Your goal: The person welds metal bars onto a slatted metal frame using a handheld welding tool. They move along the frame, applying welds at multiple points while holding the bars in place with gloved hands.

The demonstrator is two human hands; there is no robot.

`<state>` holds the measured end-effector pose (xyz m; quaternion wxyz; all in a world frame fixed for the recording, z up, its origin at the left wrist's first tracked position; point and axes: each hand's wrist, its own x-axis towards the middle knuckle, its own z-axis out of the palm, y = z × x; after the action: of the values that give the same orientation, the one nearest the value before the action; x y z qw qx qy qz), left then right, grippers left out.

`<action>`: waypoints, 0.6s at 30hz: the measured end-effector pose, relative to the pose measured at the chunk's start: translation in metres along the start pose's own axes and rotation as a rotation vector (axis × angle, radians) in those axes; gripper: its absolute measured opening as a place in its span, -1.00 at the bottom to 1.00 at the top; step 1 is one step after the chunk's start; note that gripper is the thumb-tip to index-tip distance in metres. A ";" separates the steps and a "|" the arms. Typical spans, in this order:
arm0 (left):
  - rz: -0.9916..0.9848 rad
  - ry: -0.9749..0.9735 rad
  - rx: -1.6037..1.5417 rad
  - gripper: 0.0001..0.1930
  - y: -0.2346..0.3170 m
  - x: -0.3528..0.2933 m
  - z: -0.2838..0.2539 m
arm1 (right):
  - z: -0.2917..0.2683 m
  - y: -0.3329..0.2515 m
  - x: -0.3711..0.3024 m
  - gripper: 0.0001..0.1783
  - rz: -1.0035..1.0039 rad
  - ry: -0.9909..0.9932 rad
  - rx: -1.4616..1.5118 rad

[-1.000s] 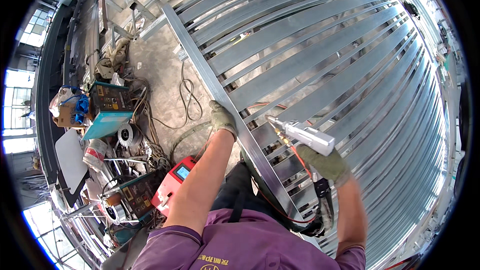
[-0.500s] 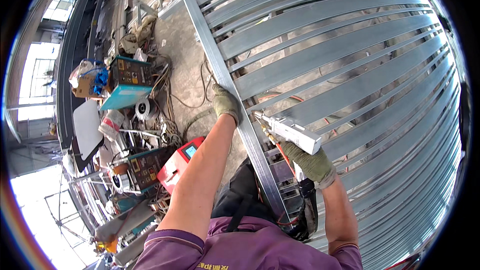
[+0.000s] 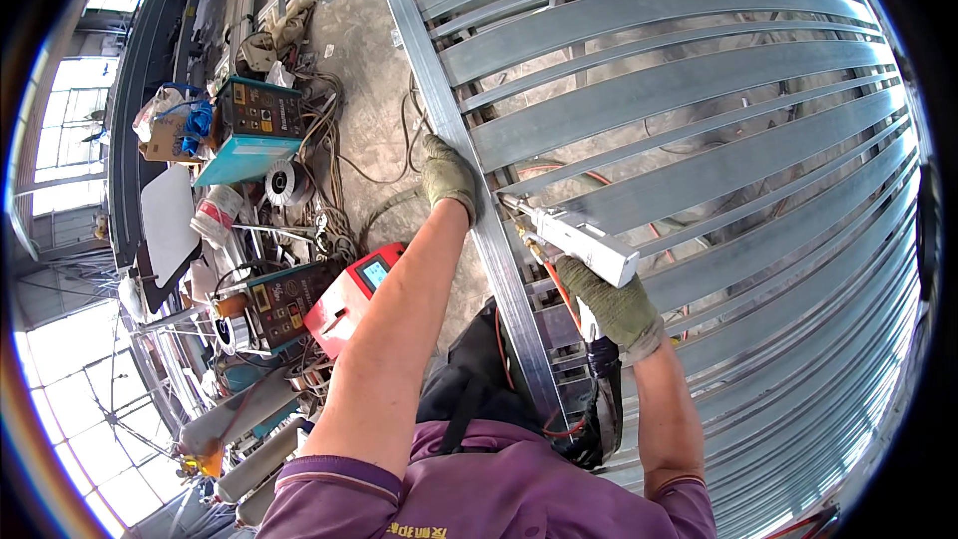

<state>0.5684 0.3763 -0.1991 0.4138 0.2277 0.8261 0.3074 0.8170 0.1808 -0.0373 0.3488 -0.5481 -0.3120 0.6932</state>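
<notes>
In its olive work glove, my left hand [image 3: 448,180] is closed on the outer edge of a long galvanized metal rail [image 3: 424,60]; its thumb is hidden. My right hand [image 3: 611,309], gloved alike, grips a white welding gun [image 3: 584,245] with brass fittings. The gun's nozzle points left, close to where a thin cross slat meets the rail. From where I look, I cannot tell whether the tip touches metal. An orange hose [image 3: 562,294] and a dark-sleeved cable [image 3: 605,379] run down from the gun past my right wrist.
Wide and narrow flat slats [image 3: 639,130] extend right from the rail, with gaps between. Left on the concrete floor are a red machine with a screen [image 3: 349,304], teal-and-black machines [image 3: 254,135], a wire spool [image 3: 287,183] and tangled cables [image 3: 324,180].
The view has shifted slightly. My right hand and the welding gun sit a little higher in the picture, and the nozzle is still near the rail. Both grips look the same.
</notes>
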 end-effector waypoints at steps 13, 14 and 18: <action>0.037 -0.058 0.048 -0.12 -0.006 0.011 -0.003 | 0.010 -0.007 0.002 -0.61 -0.091 -0.044 -0.098; 0.029 -0.075 0.077 -0.12 -0.002 0.006 -0.002 | 0.009 -0.008 0.002 -0.62 -0.079 -0.040 -0.117; 0.005 -0.076 0.177 -0.13 0.007 -0.007 0.001 | 0.001 0.009 0.003 -0.61 -0.166 -0.103 -0.332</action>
<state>0.5738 0.3772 -0.1912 0.4222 0.2771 0.8331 0.2255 0.8140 0.1785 -0.0458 0.2932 -0.5342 -0.4839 0.6281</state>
